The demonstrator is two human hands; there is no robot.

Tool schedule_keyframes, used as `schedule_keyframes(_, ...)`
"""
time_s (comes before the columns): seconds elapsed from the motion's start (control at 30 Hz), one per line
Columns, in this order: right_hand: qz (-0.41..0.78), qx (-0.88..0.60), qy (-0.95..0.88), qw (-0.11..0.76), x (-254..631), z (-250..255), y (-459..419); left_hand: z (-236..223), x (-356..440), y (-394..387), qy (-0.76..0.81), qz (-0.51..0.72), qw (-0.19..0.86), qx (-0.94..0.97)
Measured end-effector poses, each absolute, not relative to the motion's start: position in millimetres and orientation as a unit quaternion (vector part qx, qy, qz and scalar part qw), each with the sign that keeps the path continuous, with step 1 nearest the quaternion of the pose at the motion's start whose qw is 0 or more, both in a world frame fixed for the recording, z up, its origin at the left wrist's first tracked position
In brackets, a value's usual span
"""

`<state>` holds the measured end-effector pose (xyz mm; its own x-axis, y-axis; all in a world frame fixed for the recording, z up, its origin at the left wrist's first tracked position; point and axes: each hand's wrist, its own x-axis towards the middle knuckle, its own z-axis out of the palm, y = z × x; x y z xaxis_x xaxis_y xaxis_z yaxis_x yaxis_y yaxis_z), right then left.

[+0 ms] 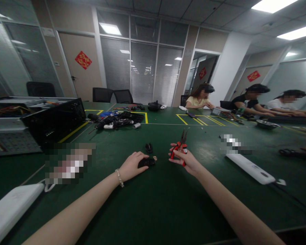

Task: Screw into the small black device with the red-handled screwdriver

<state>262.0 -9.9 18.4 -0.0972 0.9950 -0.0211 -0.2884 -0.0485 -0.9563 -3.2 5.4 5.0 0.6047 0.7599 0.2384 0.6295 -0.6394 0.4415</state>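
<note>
My right hand (187, 160) is closed around the red handles of a pair of pliers (184, 139), whose dark jaws point upward and stand slightly apart. Across from it, my left hand (134, 165), with a bead bracelet at the wrist, rests low on the table. Its fingers wrap over a short black cylindrical piece (150, 162), mostly hidden by the hand; a small pale bit (155, 158) shows at its right end. Just beyond lies a small black part (149, 147), perhaps a bundled cable, touched by neither hand.
The table (163, 204) is green. An opened computer case (58, 122) stands at left. A pile of black tools and parts (117, 119) lies further back. White power banks (250, 168) lie on both sides. Several people sit at the right, and a dish (267, 124) stands before them.
</note>
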Motion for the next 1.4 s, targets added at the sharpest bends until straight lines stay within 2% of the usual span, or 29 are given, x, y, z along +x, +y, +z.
schedule_keyframes(0.07,0.538,-0.436,-0.493,0.527,261,14,-8,5,-3,5,0.394,0.207,0.156,0.882)
schedule_keyframes(0.13,0.411,-0.485,-0.587,0.501,262,13,-5,5,-3,5,0.392,0.209,0.153,0.883)
schedule_keyframes(0.27,0.088,-0.487,-0.785,0.373,268,13,-4,4,-2,6,0.386,0.211,0.140,0.887)
schedule_keyframes(0.4,-0.058,-0.478,-0.839,0.252,260,9,-5,3,-1,6,0.386,0.213,0.128,0.888)
schedule_keyframes(0.57,-0.099,-0.472,-0.839,0.253,247,3,-5,3,-1,6,0.384,0.213,0.124,0.890)
schedule_keyframes(1.4,-0.134,-0.464,-0.849,0.214,253,-2,3,7,0,5,0.348,0.186,0.143,0.908)
